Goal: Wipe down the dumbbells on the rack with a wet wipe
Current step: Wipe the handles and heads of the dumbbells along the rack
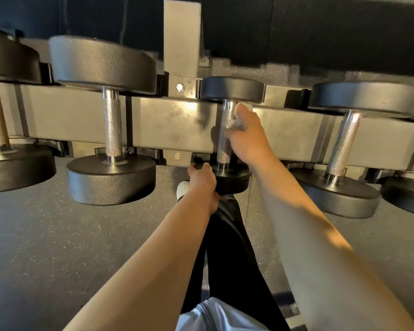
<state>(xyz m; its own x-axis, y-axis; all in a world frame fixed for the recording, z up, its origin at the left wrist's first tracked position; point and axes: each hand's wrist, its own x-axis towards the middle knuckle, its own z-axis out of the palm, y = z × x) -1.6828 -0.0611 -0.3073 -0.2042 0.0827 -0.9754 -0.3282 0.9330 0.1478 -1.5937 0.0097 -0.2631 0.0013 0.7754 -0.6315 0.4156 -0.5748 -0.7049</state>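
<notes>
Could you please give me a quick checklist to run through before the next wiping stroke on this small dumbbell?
1. Wet wipe in the right hand: ok, pinched against the handle.
2. Left hand steadying the near head: ok, gripping its edge.
3. Small dumbbell seated on the rack: ok, both heads over the rails.
4. Wipe moist enough: cannot tell.
5. Handle fully wiped: cannot tell.
6. Neighbouring dumbbell out of the right arm's way: ok.
</notes>
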